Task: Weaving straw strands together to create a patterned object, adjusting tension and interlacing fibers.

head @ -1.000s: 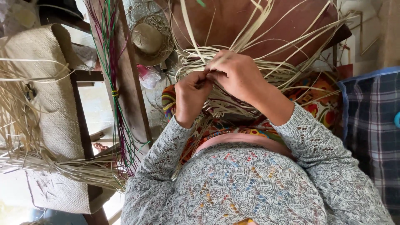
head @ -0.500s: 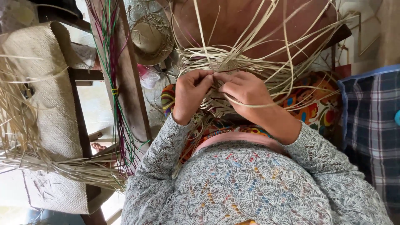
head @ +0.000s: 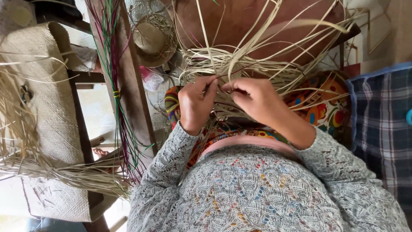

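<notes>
Both hands sit mid-frame on the half-woven straw piece (head: 223,107) in the lap. Left hand (head: 195,103) and right hand (head: 253,101) each pinch a pale strand (head: 229,71) – I'd keep tension even and strips flat.

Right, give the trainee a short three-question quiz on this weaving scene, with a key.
1. True or false: both hands are on the pale straw strips.
2. Which lies nearest the bundle of purple and green strips? A) the plaid cloth B) the wooden post C) the flowered cloth
3. Fill in: a small straw ____ sits at the top, beside the post.

Key
1. True: the left hand and the right hand pinch the pale straw strips between their fingertips.
2. B: the bundle of purple and green strips runs along the wooden post; the plaid cloth is far off at the other side.
3. hat: the straw hat.
</notes>
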